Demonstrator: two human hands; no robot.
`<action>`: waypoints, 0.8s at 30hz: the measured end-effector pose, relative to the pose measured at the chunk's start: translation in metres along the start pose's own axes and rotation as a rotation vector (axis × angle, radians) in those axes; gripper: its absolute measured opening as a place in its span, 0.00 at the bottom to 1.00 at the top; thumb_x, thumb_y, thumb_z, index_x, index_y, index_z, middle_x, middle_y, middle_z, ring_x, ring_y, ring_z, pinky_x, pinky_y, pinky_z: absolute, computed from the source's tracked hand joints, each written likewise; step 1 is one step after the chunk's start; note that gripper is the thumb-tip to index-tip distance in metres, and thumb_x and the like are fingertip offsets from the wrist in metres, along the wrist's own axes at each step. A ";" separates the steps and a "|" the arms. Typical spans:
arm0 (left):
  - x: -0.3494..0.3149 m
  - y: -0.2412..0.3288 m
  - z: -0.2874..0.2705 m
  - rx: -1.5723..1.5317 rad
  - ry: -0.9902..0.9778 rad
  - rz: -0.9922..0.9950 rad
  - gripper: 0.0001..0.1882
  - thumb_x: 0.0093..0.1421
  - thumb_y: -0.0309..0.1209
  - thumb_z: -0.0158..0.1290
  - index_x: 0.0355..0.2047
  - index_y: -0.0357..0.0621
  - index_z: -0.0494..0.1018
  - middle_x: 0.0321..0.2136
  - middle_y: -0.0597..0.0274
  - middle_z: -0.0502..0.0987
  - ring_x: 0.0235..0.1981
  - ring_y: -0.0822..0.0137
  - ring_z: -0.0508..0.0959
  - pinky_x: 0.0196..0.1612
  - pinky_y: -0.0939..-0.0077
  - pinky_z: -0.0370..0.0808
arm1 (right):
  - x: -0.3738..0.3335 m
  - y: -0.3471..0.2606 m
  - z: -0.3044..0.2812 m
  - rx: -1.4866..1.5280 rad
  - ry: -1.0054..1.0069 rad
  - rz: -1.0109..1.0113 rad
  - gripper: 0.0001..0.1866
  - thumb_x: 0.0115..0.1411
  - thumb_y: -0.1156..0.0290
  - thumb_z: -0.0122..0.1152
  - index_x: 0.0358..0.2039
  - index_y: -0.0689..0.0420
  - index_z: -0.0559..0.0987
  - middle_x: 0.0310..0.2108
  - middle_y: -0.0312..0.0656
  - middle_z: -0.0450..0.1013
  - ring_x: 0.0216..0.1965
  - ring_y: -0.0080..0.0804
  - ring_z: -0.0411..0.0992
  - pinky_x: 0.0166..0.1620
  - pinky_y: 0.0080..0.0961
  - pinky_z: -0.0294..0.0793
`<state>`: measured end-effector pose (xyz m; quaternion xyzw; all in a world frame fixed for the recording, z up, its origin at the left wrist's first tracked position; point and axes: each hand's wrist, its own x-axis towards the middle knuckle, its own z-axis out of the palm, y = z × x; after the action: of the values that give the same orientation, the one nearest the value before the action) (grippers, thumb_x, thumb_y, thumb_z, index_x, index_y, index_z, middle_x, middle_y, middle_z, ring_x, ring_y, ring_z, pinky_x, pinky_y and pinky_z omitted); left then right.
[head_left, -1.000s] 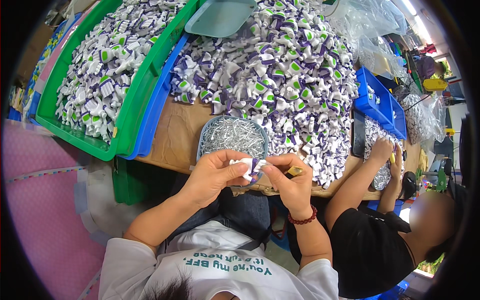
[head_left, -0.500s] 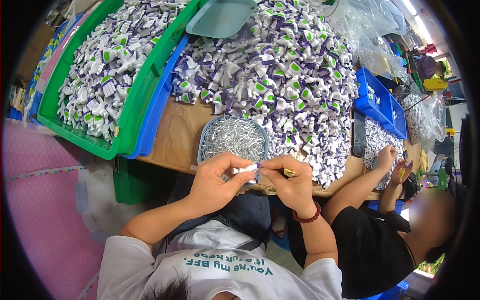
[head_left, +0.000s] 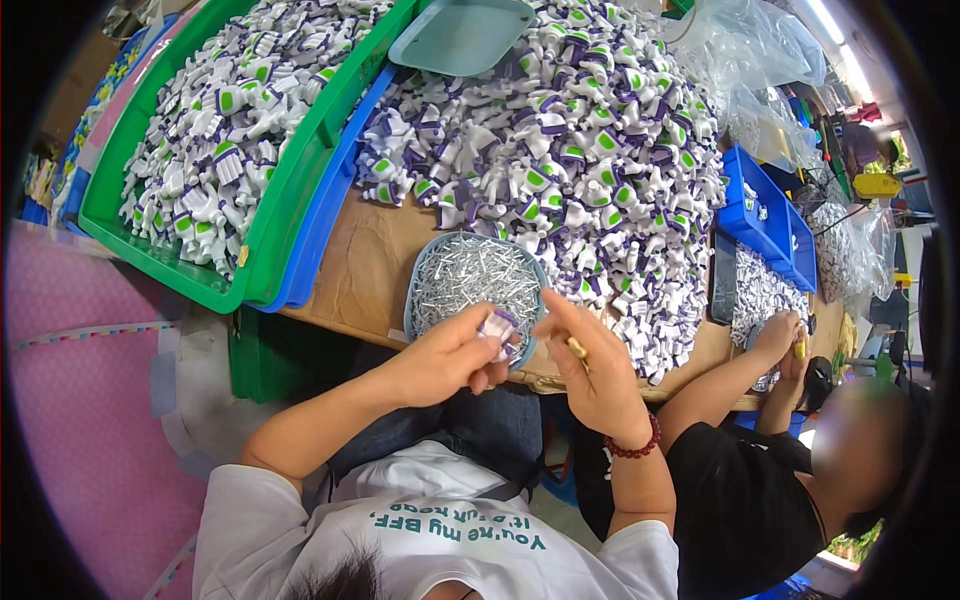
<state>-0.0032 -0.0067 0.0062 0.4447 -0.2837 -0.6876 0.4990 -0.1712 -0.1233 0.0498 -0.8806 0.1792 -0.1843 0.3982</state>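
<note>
Over the front rim of a light blue bowl [head_left: 411, 290], my left hand [head_left: 452, 358] is closed on a small white-and-purple plastic toy part [head_left: 500, 330]. Short silver metal pins [head_left: 475, 280] fill the bowl. My right hand [head_left: 598, 378] is just right of the bowl, apart from the left, with forefinger and thumb spread and nothing visible between them. Something yellow is wrapped around one of its fingers. Beyond both hands lies a big pile of similar toy parts [head_left: 560, 150], white with purple edges and green patches.
A green crate [head_left: 262, 225] full of the parts stands left, beside a blue crate edge [head_left: 318, 215]. A grey-blue tray [head_left: 460, 38] rests on the far pile. At right are a blue divided bin [head_left: 757, 212] and a co-worker [head_left: 755, 480], hands over more small parts.
My hands have moved apart: the right has let go of the toy part and spread its fingers. The left keeps the part, now turned. The co-worker's hands have come closer together.
</note>
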 end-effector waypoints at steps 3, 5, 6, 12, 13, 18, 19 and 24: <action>0.003 0.001 -0.003 -0.134 0.001 -0.012 0.18 0.68 0.42 0.33 0.39 0.41 0.65 0.22 0.64 0.70 0.17 0.80 0.64 0.20 0.87 0.61 | -0.010 -0.005 0.001 0.269 -0.258 0.267 0.30 0.56 0.82 0.52 0.59 0.59 0.60 0.24 0.42 0.73 0.26 0.36 0.74 0.34 0.26 0.71; 0.004 -0.003 -0.004 -0.125 -0.008 0.012 0.19 0.67 0.45 0.33 0.38 0.41 0.66 0.21 0.64 0.69 0.17 0.80 0.63 0.19 0.87 0.60 | -0.011 -0.005 0.006 0.319 -0.345 0.263 0.34 0.59 0.76 0.52 0.63 0.60 0.48 0.22 0.42 0.74 0.25 0.36 0.74 0.34 0.25 0.72; 0.004 -0.004 -0.004 -0.126 -0.015 0.014 0.20 0.67 0.45 0.34 0.38 0.41 0.65 0.21 0.64 0.69 0.16 0.80 0.64 0.19 0.86 0.60 | -0.010 -0.007 0.009 0.360 -0.375 0.282 0.36 0.60 0.74 0.51 0.64 0.60 0.46 0.22 0.42 0.74 0.26 0.36 0.75 0.34 0.25 0.71; 0.001 -0.001 0.012 -0.108 0.038 -0.023 0.22 0.67 0.47 0.33 0.39 0.38 0.65 0.22 0.63 0.70 0.19 0.75 0.72 0.21 0.84 0.67 | -0.009 0.000 0.020 0.493 -0.398 0.224 0.39 0.62 0.70 0.51 0.64 0.60 0.39 0.25 0.42 0.76 0.28 0.37 0.75 0.36 0.25 0.71; 0.001 0.000 0.011 -0.060 0.013 -0.004 0.22 0.67 0.47 0.33 0.39 0.38 0.65 0.22 0.64 0.70 0.19 0.75 0.72 0.21 0.84 0.67 | -0.009 0.001 0.020 0.500 -0.401 0.227 0.39 0.61 0.70 0.52 0.64 0.60 0.40 0.26 0.42 0.76 0.28 0.36 0.75 0.36 0.25 0.71; 0.001 0.001 0.011 0.118 0.013 0.067 0.23 0.67 0.47 0.33 0.37 0.38 0.67 0.20 0.65 0.70 0.18 0.77 0.70 0.21 0.84 0.66 | -0.011 0.001 0.020 0.550 -0.410 0.289 0.40 0.59 0.71 0.55 0.65 0.58 0.41 0.27 0.42 0.76 0.30 0.34 0.76 0.37 0.24 0.72; 0.002 -0.001 0.010 0.095 -0.003 0.059 0.23 0.67 0.47 0.33 0.36 0.38 0.67 0.19 0.66 0.70 0.17 0.77 0.69 0.21 0.84 0.66 | -0.011 0.001 0.020 0.547 -0.406 0.286 0.41 0.59 0.71 0.56 0.65 0.58 0.42 0.28 0.42 0.76 0.31 0.33 0.76 0.37 0.24 0.72; 0.004 -0.004 0.002 0.106 -0.071 0.057 0.25 0.67 0.48 0.32 0.31 0.39 0.68 0.18 0.66 0.69 0.16 0.77 0.67 0.20 0.83 0.64 | -0.010 -0.001 0.018 0.566 -0.409 0.282 0.41 0.57 0.72 0.58 0.65 0.57 0.44 0.28 0.42 0.77 0.32 0.31 0.76 0.37 0.22 0.72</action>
<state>-0.0073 -0.0087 0.0023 0.4374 -0.3498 -0.6726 0.4837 -0.1714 -0.1065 0.0374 -0.7210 0.1577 0.0099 0.6747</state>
